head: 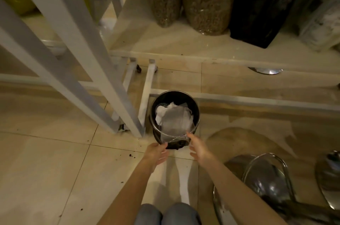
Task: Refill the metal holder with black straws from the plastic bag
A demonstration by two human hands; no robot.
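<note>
A clear, crumpled plastic bag [174, 123] lies across the mouth of a round black bin with a metal rim [154, 114] on the floor. Its near end hangs over the bin's front edge. My left hand [156, 153] is at the near left of that end, fingers apart, thumb close to the plastic. My right hand [198, 149] is at the near right, fingers spread, one fingertip touching the bag's edge. Neither hand closes on the bag. No straws and no metal holder are in view.
White shelf legs on castors [147, 88] stand just left of the bin. A low shelf [184, 49] behind holds big bags of pellets [206, 3] and a black bag [257, 7]. A chrome stool [266, 178] stands at the right. My knees [165, 213] are at the bottom edge.
</note>
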